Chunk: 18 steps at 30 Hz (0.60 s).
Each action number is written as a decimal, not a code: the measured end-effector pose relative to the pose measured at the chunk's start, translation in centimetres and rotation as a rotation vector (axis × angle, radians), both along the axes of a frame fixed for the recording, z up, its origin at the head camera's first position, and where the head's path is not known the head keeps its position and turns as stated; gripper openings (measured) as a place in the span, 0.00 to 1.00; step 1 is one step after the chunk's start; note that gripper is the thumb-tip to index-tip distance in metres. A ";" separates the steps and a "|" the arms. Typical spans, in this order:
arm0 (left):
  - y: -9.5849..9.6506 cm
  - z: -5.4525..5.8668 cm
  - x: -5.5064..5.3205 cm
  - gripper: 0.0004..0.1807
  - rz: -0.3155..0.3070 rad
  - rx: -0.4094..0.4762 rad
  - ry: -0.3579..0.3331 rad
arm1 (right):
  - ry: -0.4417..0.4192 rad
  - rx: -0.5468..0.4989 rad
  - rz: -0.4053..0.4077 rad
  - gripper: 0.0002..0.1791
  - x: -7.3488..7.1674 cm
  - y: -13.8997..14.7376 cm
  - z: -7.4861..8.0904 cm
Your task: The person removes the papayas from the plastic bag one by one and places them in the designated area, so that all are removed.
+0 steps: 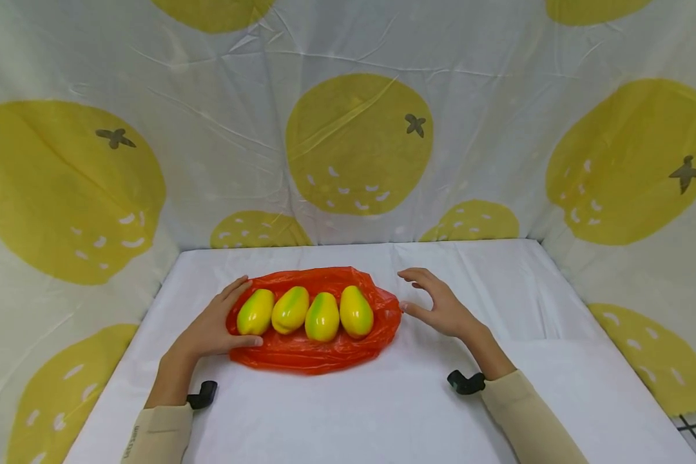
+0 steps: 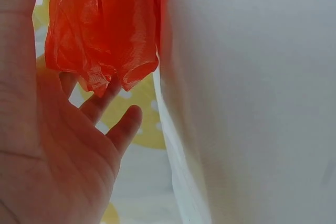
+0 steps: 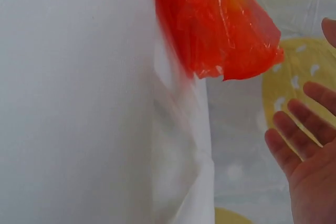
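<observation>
Your left hand [image 1: 209, 325] is spread wide around the left end of the red plastic bag [image 1: 313, 361], thumb along the near edge and fingers along the far one, touching the plastic without a closed grip. Your right hand [image 1: 445, 312] is also wide, holding nothing, its thumb and gently bent fingers facing the bag's right end from just beside it. Nearest you are the beige sleeves [image 1: 528, 412] and a black device [image 1: 466, 383] at each wrist. Between your hands, the bag lies spread on the white-covered counter [image 1: 336, 419], carrying four glossy yellow-green fruits [image 1: 290, 310] in a row, nearer your left hand than your right. Only the head view gives you the whole row; there your right thumb tip seems to meet the bag's edge, but the right wrist view shows a gap between them. From the left wrist you see some fingertips partly hidden by the bag's crumpled end, which the head view does not reveal. Beyond the counter stands pale cloth [image 1: 470, 142] printed with big yellow lemons [image 1: 359, 145].
</observation>
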<state>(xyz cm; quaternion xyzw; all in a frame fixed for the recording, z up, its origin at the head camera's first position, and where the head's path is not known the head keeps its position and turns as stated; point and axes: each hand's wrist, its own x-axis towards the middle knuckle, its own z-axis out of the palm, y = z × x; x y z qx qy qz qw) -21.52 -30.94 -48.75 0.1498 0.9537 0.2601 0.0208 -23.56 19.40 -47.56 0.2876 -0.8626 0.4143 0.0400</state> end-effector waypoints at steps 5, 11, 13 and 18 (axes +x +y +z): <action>0.3 -0.2 -0.2 0.68 0.005 0.013 -0.015 | -0.016 -0.007 0.012 0.32 0.0 -0.5 0.4; 0.3 -0.2 -0.5 0.68 0.014 0.008 -0.016 | -0.006 -0.051 0.024 0.29 0.3 -1.4 1.1; 0.2 -0.1 -0.5 0.69 0.005 0.009 -0.008 | -0.009 -0.077 0.039 0.28 0.5 -1.9 1.2; 0.4 -0.1 -0.2 0.69 -0.016 0.032 -0.011 | -0.028 -0.110 0.092 0.27 0.8 -3.2 0.9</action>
